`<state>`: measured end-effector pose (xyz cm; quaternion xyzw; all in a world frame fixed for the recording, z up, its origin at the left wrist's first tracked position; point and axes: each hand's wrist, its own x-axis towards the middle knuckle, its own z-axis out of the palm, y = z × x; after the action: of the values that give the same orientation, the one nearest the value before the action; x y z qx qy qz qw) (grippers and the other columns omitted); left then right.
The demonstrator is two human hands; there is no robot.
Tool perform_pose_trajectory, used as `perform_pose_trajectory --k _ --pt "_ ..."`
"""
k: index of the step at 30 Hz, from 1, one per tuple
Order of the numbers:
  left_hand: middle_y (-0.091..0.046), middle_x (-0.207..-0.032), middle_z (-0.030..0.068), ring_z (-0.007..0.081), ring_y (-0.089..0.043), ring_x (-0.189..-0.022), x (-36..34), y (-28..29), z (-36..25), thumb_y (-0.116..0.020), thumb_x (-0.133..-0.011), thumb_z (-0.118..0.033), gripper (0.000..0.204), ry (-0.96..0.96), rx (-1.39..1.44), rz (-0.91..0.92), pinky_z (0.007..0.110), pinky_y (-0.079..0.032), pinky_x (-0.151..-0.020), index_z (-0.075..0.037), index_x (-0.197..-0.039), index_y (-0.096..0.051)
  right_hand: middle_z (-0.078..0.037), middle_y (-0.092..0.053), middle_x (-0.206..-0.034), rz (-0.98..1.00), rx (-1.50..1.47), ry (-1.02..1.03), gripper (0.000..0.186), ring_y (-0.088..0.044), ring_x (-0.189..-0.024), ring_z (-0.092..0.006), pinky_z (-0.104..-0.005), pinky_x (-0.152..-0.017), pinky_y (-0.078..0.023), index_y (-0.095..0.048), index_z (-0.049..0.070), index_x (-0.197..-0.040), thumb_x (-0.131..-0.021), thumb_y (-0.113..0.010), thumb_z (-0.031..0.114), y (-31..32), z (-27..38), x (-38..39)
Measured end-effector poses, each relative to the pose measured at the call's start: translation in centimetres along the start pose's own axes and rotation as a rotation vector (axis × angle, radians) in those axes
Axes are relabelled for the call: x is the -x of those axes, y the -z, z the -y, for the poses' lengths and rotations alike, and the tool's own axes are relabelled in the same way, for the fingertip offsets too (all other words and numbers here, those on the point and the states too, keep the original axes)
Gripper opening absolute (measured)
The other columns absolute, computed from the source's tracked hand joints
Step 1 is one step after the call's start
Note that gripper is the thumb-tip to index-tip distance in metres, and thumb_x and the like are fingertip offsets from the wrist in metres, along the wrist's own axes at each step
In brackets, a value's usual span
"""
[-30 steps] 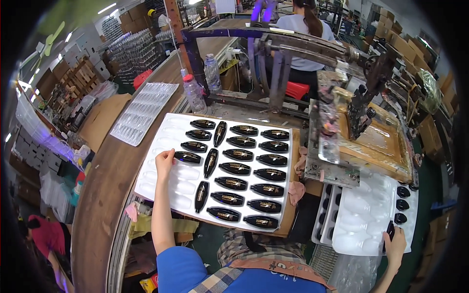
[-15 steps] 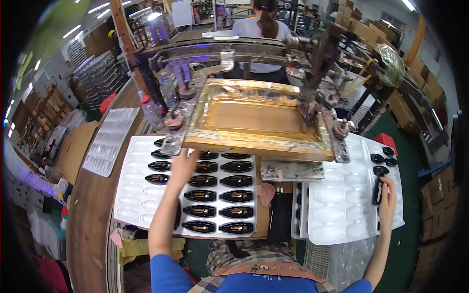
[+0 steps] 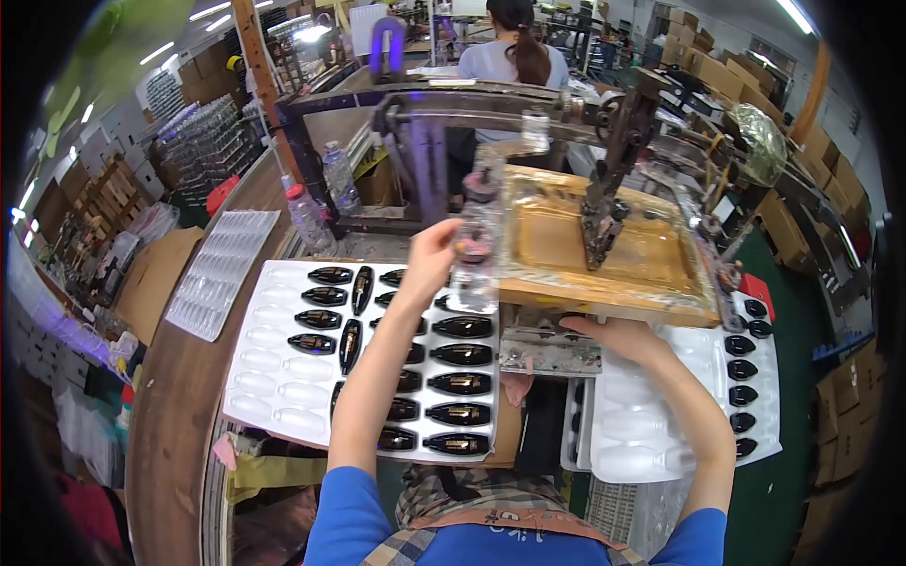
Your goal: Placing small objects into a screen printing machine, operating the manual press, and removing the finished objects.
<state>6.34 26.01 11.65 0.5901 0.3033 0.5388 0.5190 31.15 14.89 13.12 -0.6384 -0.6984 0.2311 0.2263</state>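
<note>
My left hand (image 3: 432, 253) has its fingers curled on the clamped left end of a wooden screen-printing frame (image 3: 604, 291). My right hand (image 3: 630, 340) reaches in below that frame, over the metal printing bed (image 3: 552, 351). A dark bit of a black piece shows at its fingertips; the frame hides the rest. Left of the bed, a white moulded tray (image 3: 274, 387) carries rows of glossy black pointed-oval pieces (image 3: 461, 383) with gold print. A second white tray (image 3: 642, 429), to the right, has a column of black pieces (image 3: 743, 396) along its right side.
A clear moulded tray (image 3: 224, 274) lies on the brown table (image 3: 175, 406) at left. Plastic bottles (image 3: 307, 219) stand behind the left tray. Overhead runs the press's metal rail (image 3: 444, 104). A person (image 3: 514, 61) sits with their back to me beyond it.
The screen frame has slid right, my left hand moving with it. My right hand has gone from the right tray's black pieces to the printing bed.
</note>
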Motion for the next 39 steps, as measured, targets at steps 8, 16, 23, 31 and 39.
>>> perform_pose_trajectory --k 8,16,23,31,39 --pt "-0.06 -0.079 0.0021 0.0077 -0.054 -0.067 11.1 17.6 2.6 -0.057 -0.084 -0.012 0.015 0.102 -0.356 -0.395 0.02 -0.045 -0.061 0.001 -0.09 -0.06 -0.019 -0.05 -0.114 0.011 0.101 0.04 0.058 -0.048 -0.105 -0.031 -0.0348 -0.089 -0.037 -0.047 -0.001 -0.114 -0.074 -0.065 0.036 0.6 -0.6 2.3" --pt "-0.058 -0.068 0.0026 0.0074 -0.053 -0.058 19.1 26.6 4.8 -0.059 -0.083 -0.019 0.022 0.282 -0.387 -0.688 0.02 -0.045 -0.054 0.003 -0.085 -0.061 -0.016 -0.044 -0.122 -0.45 0.11 0.013 0.043 -0.047 -0.106 -0.0248 -0.0333 -0.089 -0.037 -0.041 -0.001 -0.122 -0.082 -0.052 0.008 5.5 -5.3 12.9" --pt "-0.058 -0.064 0.003 0.0084 -0.053 -0.056 19.4 29.2 8.8 -0.06 -0.081 -0.016 0.021 0.324 -0.509 -0.698 0.021 -0.043 -0.052 0.004 -0.081 -0.061 -0.014 -0.033 -0.134 -0.533 0.222 -0.293 0.043 -0.044 -0.111 -0.0244 -0.0331 -0.09 -0.036 -0.038 0.005 -0.127 -0.085 -0.048 0.01 8.4 -9.1 20.4" --pt "-0.059 -0.074 0.0141 0.0241 -0.056 -0.068 19.9 28.8 8.6 -0.061 -0.076 -0.013 0.015 0.171 -1.129 -0.747 0.031 -0.044 -0.065 0.001 -0.077 -0.062 -0.022 -0.053 -0.11 -0.306 0.585 -0.921 0.054 -0.05 -0.102 -0.0343 -0.0373 -0.086 -0.039 -0.045 -0.002 -0.116 -0.078 -0.059 0.034 9.9 -13.9 28.3" --pt "-0.06 -0.076 0.0072 0.0114 -0.054 -0.069 11.3 15.6 4.3 -0.055 -0.083 -0.01 0.013 -0.015 -0.772 -0.497 0.024 -0.043 -0.064 0.001 -0.088 -0.061 -0.024 -0.053 -0.109 -0.328 0.396 -0.853 0.068 -0.053 -0.098 -0.0349 -0.0375 -0.084 -0.041 -0.048 -0.006 -0.113 -0.065 -0.068 0.038 9.7 -14.5 30.6"
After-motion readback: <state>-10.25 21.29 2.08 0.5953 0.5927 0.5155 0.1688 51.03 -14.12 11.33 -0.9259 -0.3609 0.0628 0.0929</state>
